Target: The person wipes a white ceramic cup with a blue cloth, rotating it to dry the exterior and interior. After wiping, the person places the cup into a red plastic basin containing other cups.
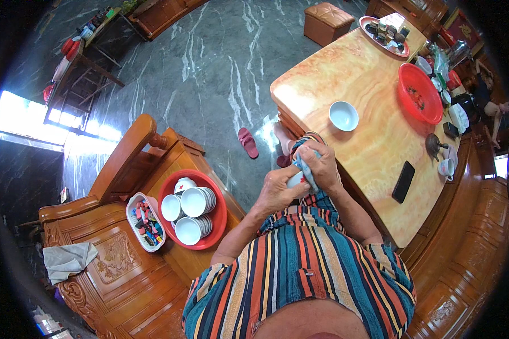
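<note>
Above my lap, my left hand [280,188] grips a white bowl [296,179] with a red mark on its side. My right hand [318,163] presses a light blue cloth [309,170] against the same bowl; its inside is hidden. A single white bowl [343,115] stands on the marble-patterned table to the right. To the left, a red plastic basin [221,212] on the wooden bench holds several stacks of white bowls [194,202], tipped on their sides, with one bowl [184,185] at the back showing its red-marked outside.
A white basket [131,212] of small colourful items sits beside the basin. The table [364,169] bears a black phone [403,182], a red basin [426,112], a cup [446,168] and a tray [367,25] of jars. A slipper [248,143] lies on the floor. Another person [488,95] is at far right.
</note>
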### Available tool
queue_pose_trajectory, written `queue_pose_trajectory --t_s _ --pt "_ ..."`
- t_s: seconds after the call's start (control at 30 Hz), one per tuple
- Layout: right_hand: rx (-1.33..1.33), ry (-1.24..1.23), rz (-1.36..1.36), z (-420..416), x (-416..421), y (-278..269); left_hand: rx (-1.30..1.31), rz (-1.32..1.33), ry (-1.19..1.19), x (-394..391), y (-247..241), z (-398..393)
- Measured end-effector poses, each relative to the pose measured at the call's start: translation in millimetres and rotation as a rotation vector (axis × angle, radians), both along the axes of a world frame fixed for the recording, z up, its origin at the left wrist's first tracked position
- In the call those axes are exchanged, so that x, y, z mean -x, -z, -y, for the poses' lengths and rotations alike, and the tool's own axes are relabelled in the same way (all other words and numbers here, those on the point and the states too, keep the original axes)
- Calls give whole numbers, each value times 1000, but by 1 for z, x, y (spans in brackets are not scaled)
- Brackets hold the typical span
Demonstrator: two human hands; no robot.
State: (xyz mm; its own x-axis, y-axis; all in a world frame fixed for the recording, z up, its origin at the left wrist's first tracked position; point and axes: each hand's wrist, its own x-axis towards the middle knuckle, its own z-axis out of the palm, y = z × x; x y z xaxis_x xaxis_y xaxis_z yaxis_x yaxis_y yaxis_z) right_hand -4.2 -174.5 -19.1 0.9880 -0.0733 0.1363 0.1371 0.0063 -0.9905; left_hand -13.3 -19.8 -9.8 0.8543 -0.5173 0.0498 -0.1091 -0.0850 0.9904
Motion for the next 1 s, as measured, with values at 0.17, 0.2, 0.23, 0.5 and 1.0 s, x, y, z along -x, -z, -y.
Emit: queue_pose_trajectory --t_s 0.17,0.2,0.23,0.5,1.0 --pt "-461 -52 -321 15 -10 7 174 -170 -58 -4 -13 -10" --pt "-591 -16 -377 14 -11 15 210 -229 -93 -3 -17 -10" --pt "-746 -47 -407 12 -12 22 305 -280 -109 -3 -13 -10" --pt "-1008 -22 -480 6 -5 24 347 -330 22 -10 -19 -12" --pt "234 89 191 -1 11 -8 -68 250 43 -3 -4 2"
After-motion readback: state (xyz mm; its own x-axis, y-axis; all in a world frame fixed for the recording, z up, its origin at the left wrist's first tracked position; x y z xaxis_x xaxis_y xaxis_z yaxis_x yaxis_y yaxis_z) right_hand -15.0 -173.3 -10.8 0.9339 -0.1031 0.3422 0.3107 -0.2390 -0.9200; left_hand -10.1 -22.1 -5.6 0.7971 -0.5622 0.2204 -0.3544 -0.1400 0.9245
